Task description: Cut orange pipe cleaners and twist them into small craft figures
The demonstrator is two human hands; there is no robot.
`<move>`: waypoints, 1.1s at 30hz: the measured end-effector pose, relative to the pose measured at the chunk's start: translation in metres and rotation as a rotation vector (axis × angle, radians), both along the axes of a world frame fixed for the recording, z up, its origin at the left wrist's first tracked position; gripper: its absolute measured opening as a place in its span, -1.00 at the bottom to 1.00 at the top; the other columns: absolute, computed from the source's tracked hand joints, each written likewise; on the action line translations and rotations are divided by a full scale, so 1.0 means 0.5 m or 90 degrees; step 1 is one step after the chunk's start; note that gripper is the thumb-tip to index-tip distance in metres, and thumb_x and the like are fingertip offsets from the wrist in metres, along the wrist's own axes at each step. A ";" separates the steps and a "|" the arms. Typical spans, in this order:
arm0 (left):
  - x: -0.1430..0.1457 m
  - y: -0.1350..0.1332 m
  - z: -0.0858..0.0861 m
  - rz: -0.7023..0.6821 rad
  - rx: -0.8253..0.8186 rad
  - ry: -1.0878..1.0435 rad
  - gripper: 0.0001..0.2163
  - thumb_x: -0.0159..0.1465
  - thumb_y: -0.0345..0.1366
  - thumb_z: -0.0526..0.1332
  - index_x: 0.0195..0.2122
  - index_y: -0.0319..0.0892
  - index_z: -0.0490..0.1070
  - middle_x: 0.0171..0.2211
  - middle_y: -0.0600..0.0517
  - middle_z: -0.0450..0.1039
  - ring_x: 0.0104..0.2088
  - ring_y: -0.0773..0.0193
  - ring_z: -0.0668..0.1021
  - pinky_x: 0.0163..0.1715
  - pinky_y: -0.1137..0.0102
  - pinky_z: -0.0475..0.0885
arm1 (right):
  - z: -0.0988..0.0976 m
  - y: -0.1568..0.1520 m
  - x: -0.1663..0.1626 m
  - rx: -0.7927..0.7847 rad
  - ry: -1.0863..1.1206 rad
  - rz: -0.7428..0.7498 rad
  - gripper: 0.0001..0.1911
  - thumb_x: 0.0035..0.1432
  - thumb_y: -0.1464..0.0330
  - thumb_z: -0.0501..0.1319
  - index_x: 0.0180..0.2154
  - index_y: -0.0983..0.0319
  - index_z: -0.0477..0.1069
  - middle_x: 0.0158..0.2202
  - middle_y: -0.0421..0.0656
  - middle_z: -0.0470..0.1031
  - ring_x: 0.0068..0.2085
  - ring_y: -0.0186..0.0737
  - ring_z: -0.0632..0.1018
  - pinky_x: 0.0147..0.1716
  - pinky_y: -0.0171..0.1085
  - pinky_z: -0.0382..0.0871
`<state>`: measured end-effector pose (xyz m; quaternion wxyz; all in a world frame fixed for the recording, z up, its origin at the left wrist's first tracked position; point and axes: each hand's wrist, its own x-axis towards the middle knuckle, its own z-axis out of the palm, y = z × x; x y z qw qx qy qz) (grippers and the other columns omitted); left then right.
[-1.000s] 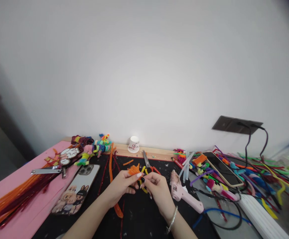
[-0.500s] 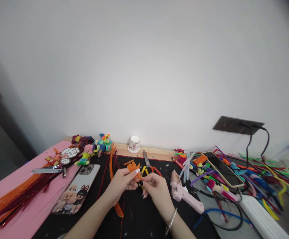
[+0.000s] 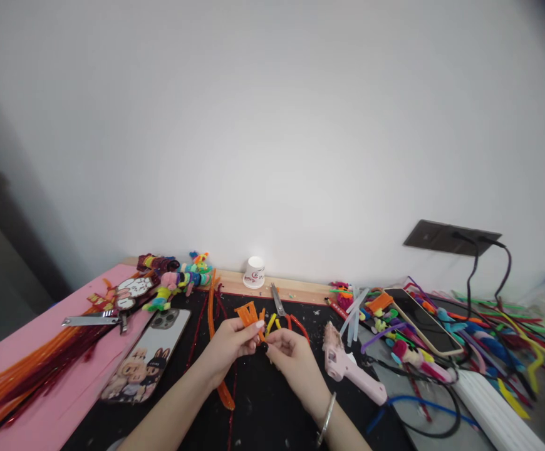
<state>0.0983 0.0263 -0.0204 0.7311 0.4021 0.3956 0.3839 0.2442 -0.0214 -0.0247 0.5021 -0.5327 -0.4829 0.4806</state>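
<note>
The left hand [image 3: 230, 351] grasps a small bundle of orange pipe cleaners [image 3: 248, 315], pinched between thumb and fingers so that its folded tops stand up and fan out above the grip. The right hand [image 3: 294, 360], a silvery bracelet [image 3: 326, 419] at its wrist, meets the bundle's lower end with thumb and forefinger drawn together; whether it grips a strand there or only touches cannot be told. The bundle is thus between the two hands, raised over the black surface [image 3: 263, 410].

Just beyond the hands lie scissors [image 3: 278, 300], their blades pointing away and the red and yellow handles near the right hand's fingers. Farther off, by the wall, a white paper cup [image 3: 254, 274] stands upside down. Just beside the left hand, on its left, run long orange pipe cleaners [image 3: 225, 398], partly behind it; farther left lies a phone in a cartoon case [image 3: 141, 363], camera side up, and beyond that a nail clipper [image 3: 91, 320] on a sheaf of orange and dark red strands [image 3: 32, 369]. To the right of the right hand rests a pink glue gun [image 3: 354, 374], with translucent glue sticks [image 3: 354, 317] just past its nozzle.
</note>
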 end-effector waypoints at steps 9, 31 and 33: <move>-0.009 0.012 -0.002 -0.045 0.117 0.085 -0.63 0.01 -0.03 0.40 -0.59 -0.24 0.37 -0.65 0.13 0.37 -0.64 0.45 0.33 -0.57 0.49 0.23 | 0.003 -0.001 0.017 0.014 -0.034 0.032 -0.70 0.13 0.19 0.16 -0.55 0.19 0.22 -0.65 -0.36 0.11 -0.62 -0.41 0.09 -0.65 -0.38 -0.11; -0.015 -0.005 0.012 -0.284 0.185 0.078 -0.69 0.09 -0.09 0.34 -0.54 -0.28 0.47 -0.66 0.10 0.38 -0.69 0.47 0.32 -0.64 0.53 0.18 | 0.000 0.004 0.029 0.081 -0.010 0.120 -0.46 0.13 -0.07 0.17 -0.60 0.19 0.14 -0.67 -0.36 0.08 -0.62 -0.43 0.08 -0.62 -0.35 -0.12; -0.018 -0.007 0.014 -0.347 0.183 0.076 -0.72 0.08 -0.12 0.34 -0.56 -0.27 0.49 -0.68 0.10 0.37 -0.71 0.47 0.32 -0.67 0.54 0.17 | -0.001 0.002 0.028 0.067 -0.008 0.157 -0.46 0.15 -0.06 0.16 -0.61 0.20 0.15 -0.69 -0.36 0.10 -0.63 -0.44 0.08 -0.63 -0.35 -0.13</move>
